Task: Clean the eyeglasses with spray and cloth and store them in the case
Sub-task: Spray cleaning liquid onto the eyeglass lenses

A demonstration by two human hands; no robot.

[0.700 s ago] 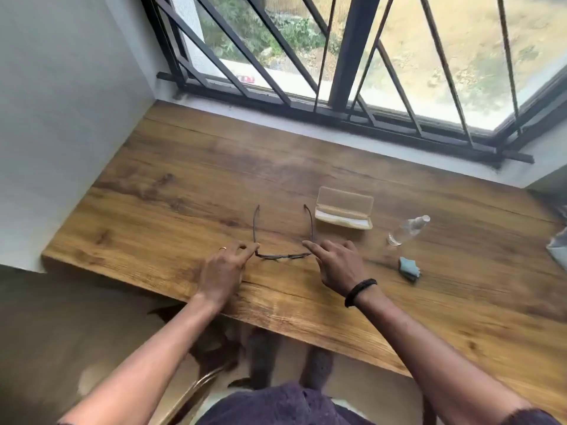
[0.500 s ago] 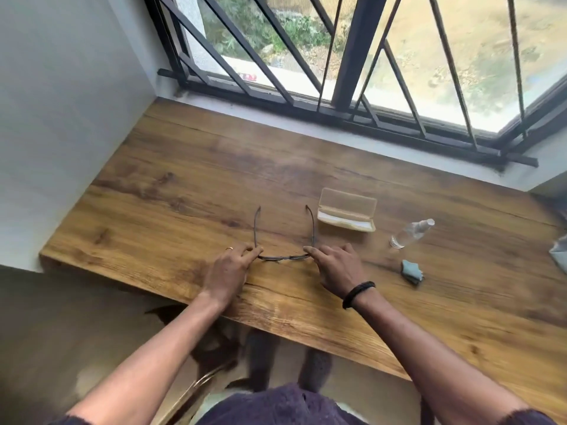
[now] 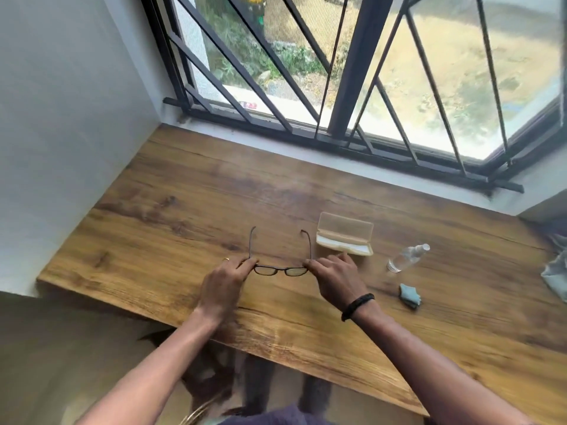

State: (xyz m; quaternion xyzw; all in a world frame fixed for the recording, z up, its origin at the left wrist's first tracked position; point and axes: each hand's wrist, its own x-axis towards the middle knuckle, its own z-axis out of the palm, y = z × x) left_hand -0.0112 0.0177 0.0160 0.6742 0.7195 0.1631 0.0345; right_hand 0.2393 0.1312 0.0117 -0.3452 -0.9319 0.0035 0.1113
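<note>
- Worktop (image 3: 171, 240): wooden, under a barred window; its left part is bare.
- Left hand (image 3: 222, 282): fingers pinched shut on the left hinge corner of the glasses (image 3: 280, 269).
- Glasses: now held between both hands, front toward the person, temples open and pointing at the window. A moment ago they lay flat with the hands just landing on them; now the front looks tipped up off the wood. Whether the temple tips still touch, can't tell.
- Right hand (image 3: 334, 276): same pinch on the right hinge corner; black band on the wrist.
- Case (image 3: 345, 237): open, just behind the right hand, empty as far as I can see.
- Spray (image 3: 406, 258): lying on its side right of the case, untouched.
- Cloth (image 3: 409, 296): crumpled, near the spray, untouched.
- Read: pickup done, cleaning not started. One hand must probably let go to fetch the spray.
</note>
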